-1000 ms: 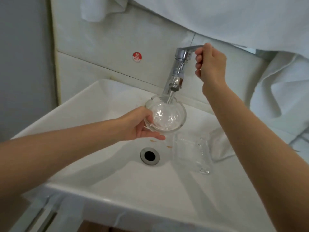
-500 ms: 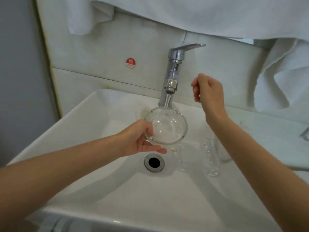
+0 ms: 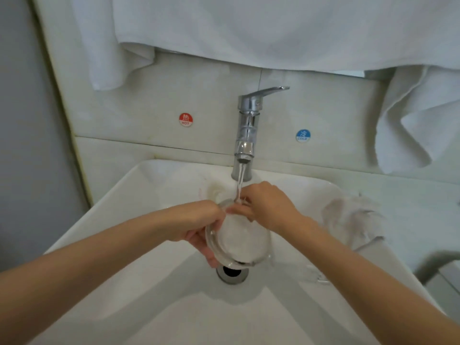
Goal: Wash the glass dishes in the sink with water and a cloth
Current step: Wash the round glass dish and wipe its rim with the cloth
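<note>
A round clear glass bowl (image 3: 239, 241) hangs over the drain (image 3: 232, 273) of the white sink (image 3: 139, 282), under the running stream from the chrome tap (image 3: 246, 130). My left hand (image 3: 201, 227) grips the bowl's left side, fingers curled under it. At the bowl's far rim my right hand (image 3: 263, 207) has its fingers bent on the glass, where the water lands. A second clear glass dish (image 3: 311, 272) lies blurred in the basin to the right, partly behind my right forearm. A pale cloth (image 3: 353, 215) lies crumpled at the sink's right edge.
White towels (image 3: 249, 28) hang above the tap, and another hangs at the right (image 3: 410, 115). Red hot (image 3: 185, 119) and blue cold (image 3: 303, 135) stickers mark the back wall. A grey metal bar (image 3: 438, 262) crosses the lower right corner.
My right hand left the tap lever and came down onto the bowl's far rim. The bowl dropped lower, over the drain. Water keeps running.
</note>
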The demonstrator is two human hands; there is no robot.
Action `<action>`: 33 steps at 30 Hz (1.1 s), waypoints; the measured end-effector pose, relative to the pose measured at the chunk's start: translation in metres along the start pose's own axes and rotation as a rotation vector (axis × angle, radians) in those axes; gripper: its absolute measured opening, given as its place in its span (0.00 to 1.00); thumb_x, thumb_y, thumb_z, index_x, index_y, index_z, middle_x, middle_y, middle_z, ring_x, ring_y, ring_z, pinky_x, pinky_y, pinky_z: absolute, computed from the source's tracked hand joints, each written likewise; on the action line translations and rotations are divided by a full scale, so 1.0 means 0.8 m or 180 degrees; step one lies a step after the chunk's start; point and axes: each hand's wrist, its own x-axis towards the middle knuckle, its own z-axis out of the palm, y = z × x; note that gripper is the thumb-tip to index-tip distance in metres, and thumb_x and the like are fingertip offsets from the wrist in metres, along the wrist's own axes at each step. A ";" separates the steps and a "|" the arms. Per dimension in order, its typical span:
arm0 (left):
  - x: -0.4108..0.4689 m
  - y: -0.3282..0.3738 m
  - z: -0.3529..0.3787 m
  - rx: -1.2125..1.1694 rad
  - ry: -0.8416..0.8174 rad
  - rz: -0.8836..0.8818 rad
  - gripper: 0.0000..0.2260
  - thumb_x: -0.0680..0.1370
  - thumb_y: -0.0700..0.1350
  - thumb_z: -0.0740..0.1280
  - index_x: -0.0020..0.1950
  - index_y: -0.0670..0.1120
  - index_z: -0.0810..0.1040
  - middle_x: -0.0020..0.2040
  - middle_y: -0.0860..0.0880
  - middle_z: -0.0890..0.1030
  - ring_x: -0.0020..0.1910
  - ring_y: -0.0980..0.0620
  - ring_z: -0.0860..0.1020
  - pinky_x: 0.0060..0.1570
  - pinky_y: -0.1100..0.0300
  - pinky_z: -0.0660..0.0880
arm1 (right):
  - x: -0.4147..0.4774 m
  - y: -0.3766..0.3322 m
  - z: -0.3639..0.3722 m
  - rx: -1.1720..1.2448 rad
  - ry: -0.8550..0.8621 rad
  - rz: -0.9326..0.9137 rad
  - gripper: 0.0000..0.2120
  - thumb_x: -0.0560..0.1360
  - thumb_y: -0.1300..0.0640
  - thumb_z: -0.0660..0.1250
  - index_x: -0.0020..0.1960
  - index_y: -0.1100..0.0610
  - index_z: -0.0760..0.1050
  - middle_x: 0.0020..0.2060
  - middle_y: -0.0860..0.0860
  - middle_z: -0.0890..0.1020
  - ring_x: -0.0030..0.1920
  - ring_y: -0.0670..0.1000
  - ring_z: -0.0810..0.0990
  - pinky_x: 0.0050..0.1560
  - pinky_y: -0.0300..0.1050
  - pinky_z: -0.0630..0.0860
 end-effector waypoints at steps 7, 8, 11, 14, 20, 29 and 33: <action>-0.006 -0.013 -0.016 0.0190 0.0589 0.0289 0.11 0.77 0.36 0.53 0.53 0.34 0.73 0.33 0.40 0.74 0.18 0.44 0.75 0.19 0.62 0.72 | 0.000 -0.008 0.012 0.1916 -0.1050 0.0909 0.10 0.79 0.60 0.58 0.58 0.58 0.74 0.49 0.53 0.77 0.43 0.50 0.77 0.38 0.43 0.80; -0.007 -0.012 -0.015 0.0179 0.0595 0.0333 0.11 0.78 0.36 0.53 0.53 0.34 0.73 0.33 0.40 0.74 0.18 0.45 0.74 0.18 0.61 0.72 | -0.002 -0.004 0.008 0.2285 -0.1354 0.1021 0.12 0.79 0.63 0.57 0.61 0.58 0.72 0.50 0.52 0.74 0.44 0.50 0.77 0.34 0.39 0.79; -0.009 -0.007 -0.009 0.0365 0.0507 0.0314 0.13 0.77 0.36 0.53 0.55 0.35 0.73 0.35 0.40 0.76 0.18 0.45 0.75 0.20 0.61 0.73 | -0.003 -0.001 0.006 0.1724 -0.1321 0.0833 0.11 0.79 0.60 0.59 0.60 0.60 0.74 0.48 0.52 0.74 0.42 0.48 0.76 0.31 0.36 0.77; -0.004 0.004 -0.007 0.0713 0.0247 0.0152 0.16 0.75 0.35 0.51 0.59 0.34 0.71 0.37 0.39 0.75 0.19 0.45 0.76 0.20 0.64 0.72 | 0.004 -0.012 0.020 0.0858 -0.0505 0.0143 0.14 0.78 0.50 0.63 0.47 0.61 0.78 0.40 0.54 0.79 0.38 0.50 0.77 0.37 0.40 0.71; 0.006 0.007 -0.007 0.0752 0.0367 0.0159 0.12 0.78 0.38 0.54 0.54 0.35 0.74 0.31 0.41 0.76 0.19 0.47 0.76 0.20 0.64 0.71 | 0.005 0.002 0.030 0.0818 -0.0349 0.0205 0.11 0.79 0.52 0.59 0.47 0.58 0.76 0.40 0.53 0.76 0.39 0.51 0.75 0.36 0.41 0.68; 0.005 -0.003 0.002 0.0673 0.0431 0.0244 0.13 0.78 0.40 0.55 0.59 0.39 0.73 0.47 0.36 0.79 0.23 0.43 0.78 0.23 0.60 0.75 | -0.003 -0.008 0.027 0.0098 -0.0333 0.0428 0.16 0.78 0.42 0.57 0.45 0.54 0.74 0.44 0.54 0.79 0.47 0.55 0.78 0.40 0.44 0.67; -0.001 0.000 0.004 0.0775 0.0740 0.0313 0.12 0.78 0.42 0.55 0.57 0.42 0.75 0.49 0.40 0.79 0.23 0.42 0.79 0.25 0.59 0.76 | -0.005 -0.010 0.026 -0.0025 -0.0129 0.0275 0.14 0.79 0.44 0.55 0.44 0.52 0.72 0.44 0.52 0.80 0.47 0.54 0.79 0.39 0.43 0.67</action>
